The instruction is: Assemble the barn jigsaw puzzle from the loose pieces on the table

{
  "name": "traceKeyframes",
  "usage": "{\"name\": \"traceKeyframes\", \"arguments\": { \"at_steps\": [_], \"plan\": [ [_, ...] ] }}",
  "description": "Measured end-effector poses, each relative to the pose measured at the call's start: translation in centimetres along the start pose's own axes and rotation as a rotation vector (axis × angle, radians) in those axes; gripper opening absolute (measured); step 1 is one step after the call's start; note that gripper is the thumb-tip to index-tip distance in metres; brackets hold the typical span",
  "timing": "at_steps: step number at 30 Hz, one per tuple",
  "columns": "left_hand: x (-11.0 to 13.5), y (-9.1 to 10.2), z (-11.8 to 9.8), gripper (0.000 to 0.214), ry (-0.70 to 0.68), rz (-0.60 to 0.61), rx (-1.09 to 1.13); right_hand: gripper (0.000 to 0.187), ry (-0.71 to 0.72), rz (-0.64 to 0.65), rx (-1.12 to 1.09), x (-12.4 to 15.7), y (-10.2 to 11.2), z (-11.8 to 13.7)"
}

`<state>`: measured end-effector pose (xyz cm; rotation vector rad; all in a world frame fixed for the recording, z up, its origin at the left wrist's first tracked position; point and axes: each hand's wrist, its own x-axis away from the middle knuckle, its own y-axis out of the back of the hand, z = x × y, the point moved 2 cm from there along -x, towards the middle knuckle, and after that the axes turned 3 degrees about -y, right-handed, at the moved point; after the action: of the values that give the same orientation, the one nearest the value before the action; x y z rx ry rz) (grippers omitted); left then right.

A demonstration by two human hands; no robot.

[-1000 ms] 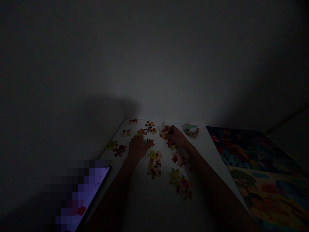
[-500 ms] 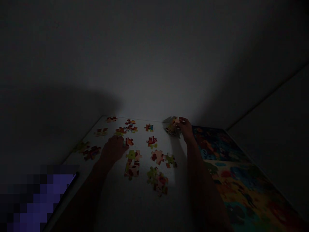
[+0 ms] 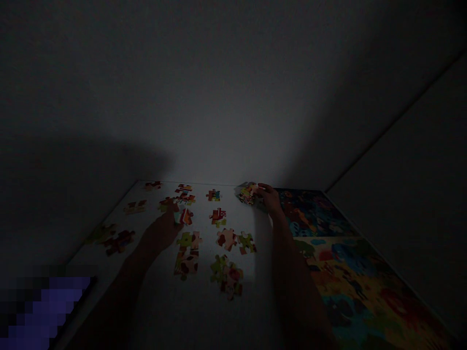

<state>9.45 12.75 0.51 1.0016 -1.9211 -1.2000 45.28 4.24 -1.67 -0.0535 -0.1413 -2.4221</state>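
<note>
At the far left, low in the frame, a blurred purple screen [image 3: 36, 311] glows at the near corner of the white table [image 3: 164, 311]. The room is very dark and only the tabletop catches light.

Next come loose puzzle pieces scattered on the table: a greenish piece [image 3: 98, 232] and a dark red piece [image 3: 118, 240] near the left edge, then a pale piece [image 3: 134, 206] and a small red one [image 3: 152, 185] farther back.

Our left hand [image 3: 162, 228] lies stretched forward over the table, its fingertips touching a red-and-white piece [image 3: 183, 216]. It is too dark for us to tell whether the fingers pinch that piece or only rest on it. Just in front of this hand sit a green-and-pink piece [image 3: 189, 240] and a cream-and-brown piece [image 3: 187, 265].

In the middle we see more pieces lying flat and apart from one another: one [image 3: 213, 195] at the back, one [image 3: 218, 217] nearer, a pink piece [image 3: 226, 238] just beside a green one [image 3: 247, 242], and a joined cluster [image 3: 226, 277] nearest us.

To the right, at the back of the table, our right hand [image 3: 270, 198] is curled about the right side of a small heap of pieces [image 3: 248, 193], fingers closed on it.

On the far right a large colourful puzzle picture [image 3: 365, 282] lies flat, just beside our right forearm and running toward us along the table's right side.
</note>
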Motion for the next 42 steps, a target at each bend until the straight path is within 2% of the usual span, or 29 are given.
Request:
{"name": "traceKeyframes", "arguments": {
  "at_steps": [6,10,14,19,25,29,34,38,42],
  "plan": [
    [-0.1,0.2,-0.3,0.042,-0.035,-0.044,0.105,0.05,0.042,0.031,-0.008,-0.3,-0.1,-0.4],
    [-0.2,0.1,-0.3,0.034,-0.086,-0.087,0.165,0.039,0.068,0.027,0.066,-0.7,-0.8,-0.8],
    [-0.4,-0.1,-0.4,0.033,-0.109,-0.09,0.197,0.035,0.118,-0.013,0.29,-1.1,-1.1,-0.9],
    [-0.8,-0.2,-0.2,0.039,-0.139,-0.161,0.302,0.028,0.077,-0.059,0.513,-1.7,0.9,-0.3],
    [-1.3,0.1,-1.0,0.05,-0.214,-0.198,0.525,0.038,0.023,0.035,0.741,-1.5,3.1,0.5],
    [-2.2,0.8,-4.7,0.052,-0.286,-0.172,0.597,0.036,-0.002,0.101,0.836,-1.3,2.9,0.3],
    [-5.4,1.1,-12.3,0.049,-0.45,-0.067,0.555,0.028,-0.019,0.146,0.879,-1.2,2.7,-0.3],
    [-9.4,-0.3,-17.3,0.05,-0.485,-0.053,0.476,0.03,-0.041,0.142,0.898,-1.0,2.7,-0.5],
    [-12.7,-2.8,-19.5,0.051,-0.456,-0.027,0.432,0.036,-0.071,0.128,0.926,-0.9,2.4,-0.5]
  ]
}}
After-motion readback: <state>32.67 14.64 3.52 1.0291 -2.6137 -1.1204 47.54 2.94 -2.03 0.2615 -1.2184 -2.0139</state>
